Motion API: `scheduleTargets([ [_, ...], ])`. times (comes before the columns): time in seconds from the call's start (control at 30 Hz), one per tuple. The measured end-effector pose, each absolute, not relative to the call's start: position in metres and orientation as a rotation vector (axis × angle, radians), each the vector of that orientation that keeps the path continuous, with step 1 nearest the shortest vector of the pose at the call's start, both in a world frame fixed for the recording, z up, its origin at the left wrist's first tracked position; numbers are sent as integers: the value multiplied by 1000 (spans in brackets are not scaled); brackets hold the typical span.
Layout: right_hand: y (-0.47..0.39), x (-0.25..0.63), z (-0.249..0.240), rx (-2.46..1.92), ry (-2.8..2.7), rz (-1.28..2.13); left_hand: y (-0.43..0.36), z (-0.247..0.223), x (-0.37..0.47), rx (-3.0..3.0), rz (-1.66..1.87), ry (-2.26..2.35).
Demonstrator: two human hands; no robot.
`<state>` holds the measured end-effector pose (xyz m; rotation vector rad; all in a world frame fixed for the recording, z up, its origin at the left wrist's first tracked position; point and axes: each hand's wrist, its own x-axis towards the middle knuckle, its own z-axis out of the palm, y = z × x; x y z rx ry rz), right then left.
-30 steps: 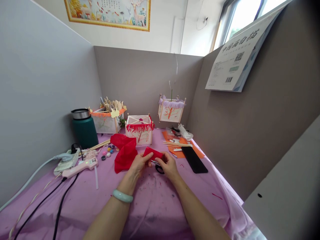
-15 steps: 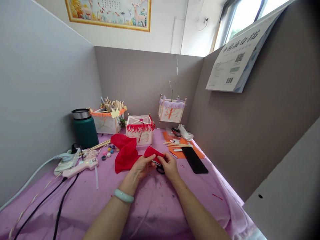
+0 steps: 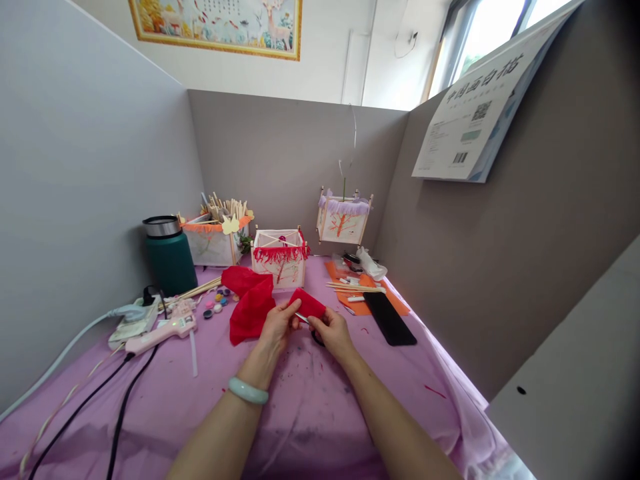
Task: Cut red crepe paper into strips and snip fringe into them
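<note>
A small folded piece of red crepe paper or thin cloth (image 3: 309,304) is stretched between my two hands above the table. My left hand (image 3: 278,327), with a pale green bangle on its wrist, pinches its left edge. On the right edge, the thumb and fingers of my right hand (image 3: 334,333) are closed. Scissors (image 3: 317,339) with black handles show between and below the hands, partly covered by my right hand; whether they hang from it or rest on the table I cannot tell. A larger crumpled red sheet (image 3: 250,313) lies just left of my hands.
Behind my hands stands a lantern-like box (image 3: 279,267) with red fringe. A purple-fringed box (image 3: 344,223) hangs farther back. At left are a green bottle (image 3: 171,263), a pink glue gun (image 3: 163,333) and cords. A black phone (image 3: 390,319) lies right, beside sticks on orange sheets.
The red piece has been turned and spread flatter between my fingers. Both hands have shifted slightly, and a scissor blade now shows between them.
</note>
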<state>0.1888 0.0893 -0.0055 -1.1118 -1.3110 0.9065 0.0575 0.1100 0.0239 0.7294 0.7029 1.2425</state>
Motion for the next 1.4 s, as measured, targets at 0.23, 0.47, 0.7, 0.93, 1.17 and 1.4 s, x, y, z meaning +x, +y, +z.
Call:
scheduleTargets([
  [0.23, 88, 192, -3, -1122, -1285, 894, 105, 34, 52, 588, 1156, 606],
  [0.47, 87, 190, -2, -1089, -1316, 854, 102, 34, 53, 538, 1076, 567],
  [0.7, 86, 212, 5, -1289, -1408, 526, 112, 32, 49, 418, 1238, 610],
  [0.93, 66, 225, 26, -1809, -1988, 168, 110, 34, 49, 445, 1233, 561],
  [1.17, 67, 209, 36, -1837, -2160, 116, 109, 35, 46, 442, 1252, 610],
  [1.4, 78, 234, 26, -1236, -1383, 1228, 108, 35, 45, 458, 1234, 548],
])
